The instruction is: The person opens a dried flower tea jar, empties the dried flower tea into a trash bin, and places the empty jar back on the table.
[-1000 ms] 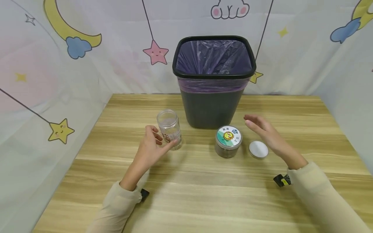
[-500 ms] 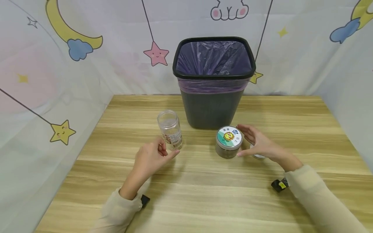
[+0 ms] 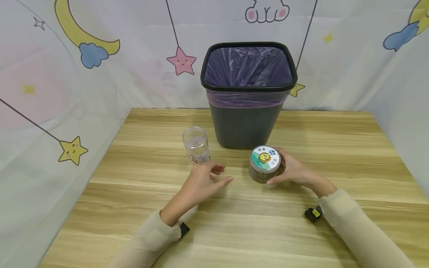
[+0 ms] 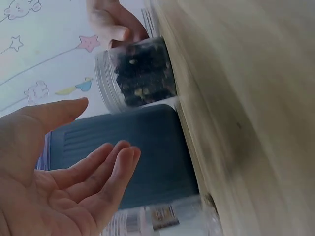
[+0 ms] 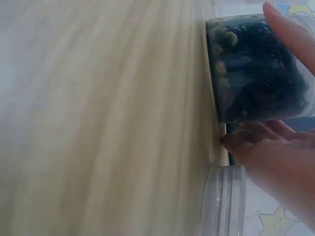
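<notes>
Clear plastic jar with a round lid (image 3: 264, 163), printed with a smiling sunflower on green and white, stands upright on a wood-grain counter (image 3: 234, 230), just right of centre in the head view. Side-on, in the left wrist view, its dark, lumpy contents (image 4: 145, 73) show through the wall.

A person's right hand (image 3: 293, 169) curves round this jar from the right of the frame, thumb on the near side, fingers behind. How firmly they press cannot be told. The left hand (image 3: 202, 181), left of centre, holds nothing: its thumb stands wide of the loosely bent fingers, and the gap faces the jar but does not reach it.

Behind the left hand, at centre left, stands a tall open jar (image 3: 196, 143), see-through with a printed label. A dark bin (image 3: 246, 126) lined with purple plastic (image 3: 248, 67) rises at upper centre, behind the lidded jar. At the bottom of the right wrist view lies a ridged clear disc (image 5: 226, 196), perhaps a lid.

The step in hand appears to be securing the lidded jar. The next move would seem to call for a settled right-hand grip, with the left hand coming in to steady the jar or take its lid.
</notes>
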### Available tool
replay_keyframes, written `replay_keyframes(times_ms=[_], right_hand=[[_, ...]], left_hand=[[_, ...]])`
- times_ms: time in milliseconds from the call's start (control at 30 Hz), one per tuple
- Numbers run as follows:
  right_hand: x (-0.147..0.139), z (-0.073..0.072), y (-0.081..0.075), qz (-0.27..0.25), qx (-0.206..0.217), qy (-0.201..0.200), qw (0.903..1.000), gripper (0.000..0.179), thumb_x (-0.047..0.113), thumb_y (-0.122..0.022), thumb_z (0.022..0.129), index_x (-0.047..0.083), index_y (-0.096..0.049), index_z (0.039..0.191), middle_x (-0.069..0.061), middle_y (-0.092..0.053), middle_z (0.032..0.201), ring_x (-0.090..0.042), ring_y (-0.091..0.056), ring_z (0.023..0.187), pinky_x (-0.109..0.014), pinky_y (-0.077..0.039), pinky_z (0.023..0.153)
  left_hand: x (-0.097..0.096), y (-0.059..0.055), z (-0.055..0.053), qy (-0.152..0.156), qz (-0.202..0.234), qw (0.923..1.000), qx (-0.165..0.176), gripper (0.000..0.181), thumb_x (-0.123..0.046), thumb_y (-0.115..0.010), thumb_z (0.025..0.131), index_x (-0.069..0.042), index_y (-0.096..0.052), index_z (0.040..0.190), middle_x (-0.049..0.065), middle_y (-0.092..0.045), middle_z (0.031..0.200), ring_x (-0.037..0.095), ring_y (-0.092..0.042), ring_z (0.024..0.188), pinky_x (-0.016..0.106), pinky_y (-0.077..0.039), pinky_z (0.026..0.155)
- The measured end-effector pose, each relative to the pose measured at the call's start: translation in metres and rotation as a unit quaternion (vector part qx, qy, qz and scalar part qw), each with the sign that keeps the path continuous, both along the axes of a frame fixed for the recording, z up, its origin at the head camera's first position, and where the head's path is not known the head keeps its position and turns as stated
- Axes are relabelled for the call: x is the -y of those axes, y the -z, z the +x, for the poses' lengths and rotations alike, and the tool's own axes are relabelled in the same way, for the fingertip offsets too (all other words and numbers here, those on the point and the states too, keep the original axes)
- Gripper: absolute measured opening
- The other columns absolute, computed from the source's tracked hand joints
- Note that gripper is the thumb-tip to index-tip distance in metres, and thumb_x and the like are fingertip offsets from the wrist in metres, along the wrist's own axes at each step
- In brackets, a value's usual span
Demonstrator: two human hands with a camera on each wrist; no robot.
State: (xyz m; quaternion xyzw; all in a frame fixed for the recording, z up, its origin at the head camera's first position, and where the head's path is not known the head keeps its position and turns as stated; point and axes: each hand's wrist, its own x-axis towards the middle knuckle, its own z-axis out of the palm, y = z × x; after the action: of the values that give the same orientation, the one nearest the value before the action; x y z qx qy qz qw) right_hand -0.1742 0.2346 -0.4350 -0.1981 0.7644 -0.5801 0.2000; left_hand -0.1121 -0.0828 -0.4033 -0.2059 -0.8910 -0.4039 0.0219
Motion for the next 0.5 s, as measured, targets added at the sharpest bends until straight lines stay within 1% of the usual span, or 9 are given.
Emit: replay_keyframes(times_ms=[133, 200, 267, 400, 500], right_hand=[[0.002, -0.002, 0.002, -0.001, -0.009, 0.001, 1.0000, 0.108, 0.001, -0.092, 0.064, -0.005, -0.027, 0.150, -0.022, -0.041, 0.147, -0.037, -0.036, 0.137, -0.055, -0.022, 0.114], [0.004, -0.003, 0.003, 0.000, -0.013, -0.001, 0.9999, 0.108, 0.001, -0.093, 0.063, -0.003, -0.029, 0.150, -0.020, -0.044, 0.145, -0.036, -0.039, 0.135, -0.054, -0.023, 0.113], [0.005, -0.004, 0.003, 0.005, -0.019, -0.004, 0.9998, 0.108, 0.001, -0.094, 0.062, -0.002, -0.031, 0.149, -0.019, -0.046, 0.143, -0.034, -0.041, 0.132, -0.053, -0.025, 0.112], [0.008, -0.004, 0.004, 0.006, -0.018, -0.009, 0.9998, 0.108, 0.001, -0.094, 0.062, -0.001, -0.031, 0.149, -0.017, -0.046, 0.142, -0.032, -0.042, 0.131, -0.051, -0.026, 0.112], [0.010, -0.005, 0.004, 0.000, -0.012, -0.015, 0.9998, 0.107, 0.001, -0.093, 0.063, 0.000, -0.030, 0.150, -0.015, -0.046, 0.142, -0.030, -0.043, 0.130, -0.043, -0.030, 0.111]], left_hand=[[-0.016, -0.005, -0.010, 0.028, 0.005, 0.9996, -0.004, 0.055, -0.029, -0.081, 0.086, 0.004, -0.063, 0.126, 0.019, -0.067, 0.120, 0.033, -0.069, 0.100, 0.039, -0.057, 0.081], [-0.023, -0.008, -0.016, 0.041, -0.003, 0.9991, -0.006, 0.064, -0.032, -0.080, 0.086, 0.003, -0.057, 0.134, 0.019, -0.063, 0.128, 0.034, -0.068, 0.104, 0.040, -0.056, 0.085], [-0.031, -0.011, -0.021, 0.053, -0.020, 0.9984, -0.007, 0.073, -0.037, -0.079, 0.086, 0.000, -0.051, 0.142, 0.018, -0.057, 0.137, 0.033, -0.065, 0.109, 0.041, -0.054, 0.089], [-0.047, -0.016, -0.031, 0.077, -0.068, 0.9946, -0.014, 0.087, -0.047, -0.076, 0.086, -0.005, -0.038, 0.152, 0.013, -0.045, 0.150, 0.030, -0.048, 0.132, 0.045, -0.043, 0.105], [-0.059, -0.018, -0.039, 0.096, -0.090, 0.9911, -0.018, 0.092, -0.051, -0.075, 0.085, -0.005, -0.034, 0.154, 0.012, -0.040, 0.153, 0.028, -0.035, 0.142, 0.046, -0.032, 0.113]])
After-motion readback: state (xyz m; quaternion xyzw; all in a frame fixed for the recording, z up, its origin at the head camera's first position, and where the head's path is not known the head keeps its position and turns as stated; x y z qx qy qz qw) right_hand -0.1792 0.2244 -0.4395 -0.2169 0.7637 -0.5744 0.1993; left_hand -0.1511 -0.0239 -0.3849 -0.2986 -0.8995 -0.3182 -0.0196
